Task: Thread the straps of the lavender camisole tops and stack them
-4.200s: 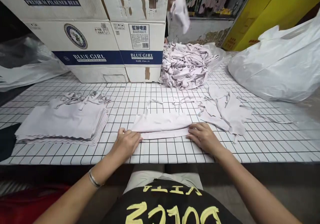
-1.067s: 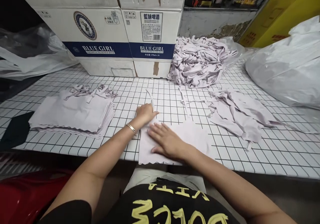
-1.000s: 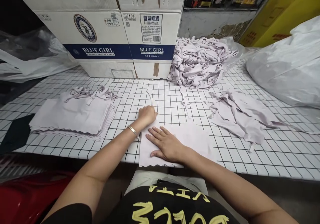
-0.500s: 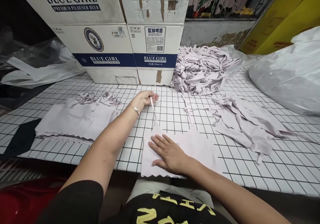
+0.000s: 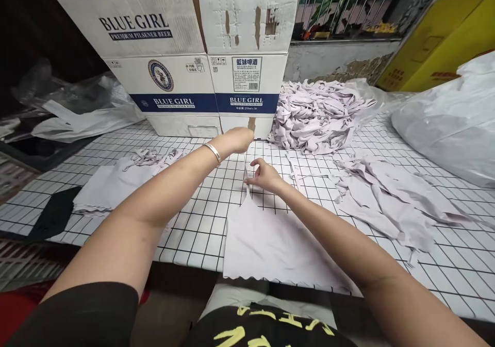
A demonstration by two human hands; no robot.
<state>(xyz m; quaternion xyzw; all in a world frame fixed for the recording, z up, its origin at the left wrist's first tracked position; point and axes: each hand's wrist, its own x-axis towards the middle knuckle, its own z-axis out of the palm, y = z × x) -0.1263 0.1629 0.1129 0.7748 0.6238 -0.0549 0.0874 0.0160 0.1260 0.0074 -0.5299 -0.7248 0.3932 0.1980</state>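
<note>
A pale pink camisole (image 5: 270,246) with a scalloped hem lies flat at the table's front edge, its top pointing away from me. My left hand (image 5: 240,139) is closed at the far end of its left strap (image 5: 248,195), just in front of the beer carton; its fingertips are hidden behind the hand. Nearer me, my right hand (image 5: 265,176) pinches the same strap between thumb and finger. The right strap (image 5: 293,169) stretches out on the cloth beyond my right forearm. Left of my left forearm lies a stack of folded camisoles (image 5: 106,187) with strap loops on top.
A white beer carton (image 5: 174,79) stands behind my hands. To its right is a heap of pale pink pieces (image 5: 320,115). Several loose camisoles (image 5: 386,197) lie at right, near a large white plastic bag (image 5: 448,125). A dark flat piece (image 5: 54,213) lies front left on the grid-patterned tablecloth (image 5: 193,228).
My right hand has lifted off the camisole's body and moved forward to pinch the left strap. My left hand has moved slightly right and closed. The view has shifted a little.
</note>
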